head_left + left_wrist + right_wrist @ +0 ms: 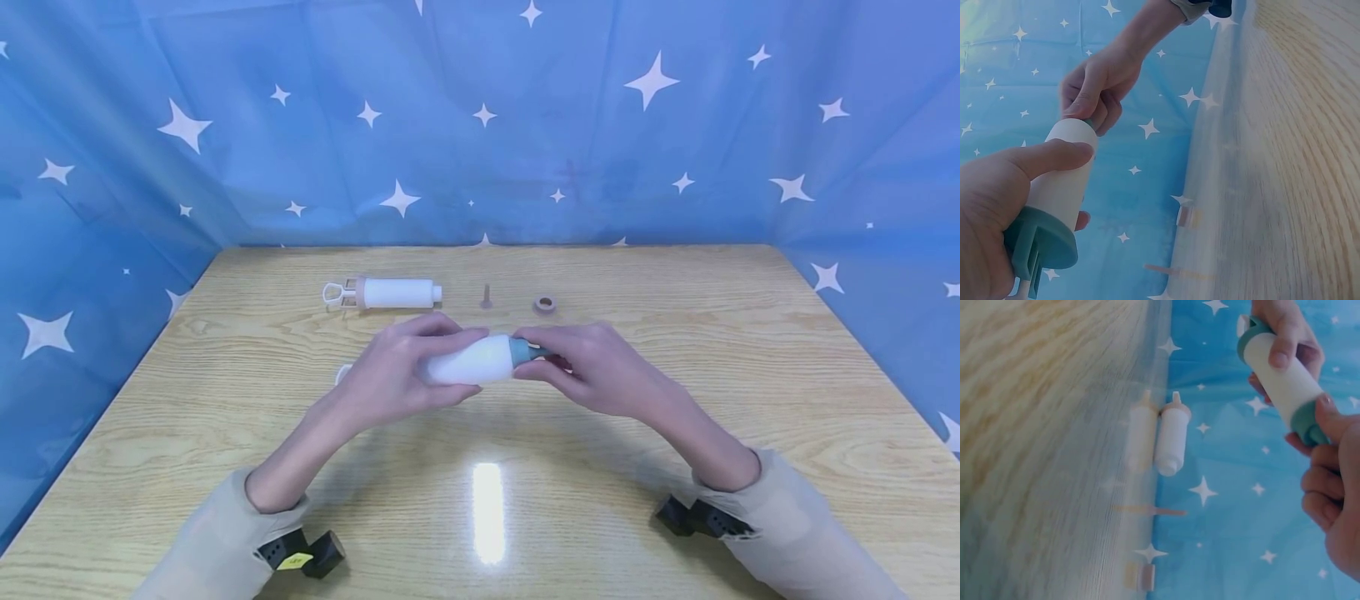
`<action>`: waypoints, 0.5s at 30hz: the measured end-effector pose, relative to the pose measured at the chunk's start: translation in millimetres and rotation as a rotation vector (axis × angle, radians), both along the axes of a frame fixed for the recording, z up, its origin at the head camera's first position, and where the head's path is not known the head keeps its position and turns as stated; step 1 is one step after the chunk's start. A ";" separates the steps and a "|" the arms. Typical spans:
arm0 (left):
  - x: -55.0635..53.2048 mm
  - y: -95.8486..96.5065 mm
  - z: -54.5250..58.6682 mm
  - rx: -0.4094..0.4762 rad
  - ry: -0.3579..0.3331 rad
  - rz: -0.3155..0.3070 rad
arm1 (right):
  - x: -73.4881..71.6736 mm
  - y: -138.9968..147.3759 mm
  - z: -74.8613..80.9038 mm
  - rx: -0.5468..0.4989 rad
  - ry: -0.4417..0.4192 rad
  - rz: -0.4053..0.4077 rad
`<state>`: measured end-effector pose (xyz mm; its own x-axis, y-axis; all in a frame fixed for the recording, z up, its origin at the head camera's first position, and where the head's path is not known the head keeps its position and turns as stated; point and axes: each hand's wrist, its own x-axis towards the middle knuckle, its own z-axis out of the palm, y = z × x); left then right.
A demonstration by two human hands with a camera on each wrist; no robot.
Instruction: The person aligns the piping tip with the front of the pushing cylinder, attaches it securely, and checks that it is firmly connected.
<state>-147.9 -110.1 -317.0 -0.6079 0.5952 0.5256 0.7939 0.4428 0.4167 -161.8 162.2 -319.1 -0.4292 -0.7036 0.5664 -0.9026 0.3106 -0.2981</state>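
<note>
Clamped in the left hand [401, 367], with fingers and thumb wrapped around both sides: a white barrel [480, 360], raised over a wooden table [675, 308]. Pinched between thumb and fingers of the right hand [596, 367]: a teal tip piece [519, 351], seated on the white barrel's right end. Showing at the white barrel's left end: a teal collar [1054, 240] and a white loop handle [1241, 326], partly hidden behind the left hand in the head view. Lying beyond the white barrel and to its left: a second barrel [397, 293] with a pinkish-brown collar [361, 293]. Standing almost straight beyond the white barrel: a slim pinkish-brown peg [486, 302]. Resting past the white barrel's right end: a pinkish-brown ring [545, 311]. Nearer than the white barrel: pale sleeves [802, 517] with black devices [322, 554] attached. Hung well beyond the white barrel: blue cloth [570, 83] scattered with white stars.
</note>
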 end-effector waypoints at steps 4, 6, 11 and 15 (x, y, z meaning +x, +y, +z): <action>0.8 1.4 0.1 0.001 0.036 -0.010 | -0.8 1.2 -0.6 -0.005 0.015 0.002; 1.1 2.1 0.0 0.001 0.058 -0.013 | -1.0 1.6 -0.7 -0.004 0.019 0.003; 1.3 2.7 -1.4 -0.008 0.089 -0.002 | -1.3 2.2 -0.3 0.008 0.013 -0.004; 1.1 3.4 -0.7 -0.014 0.074 0.005 | -1.7 4.5 1.2 0.017 -0.003 -0.018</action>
<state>-146.8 -106.7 -317.7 -0.5705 0.6000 0.5608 0.8202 0.4521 0.3506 -163.5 166.6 -317.9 -0.4439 -0.7051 0.5530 -0.8957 0.3322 -0.2955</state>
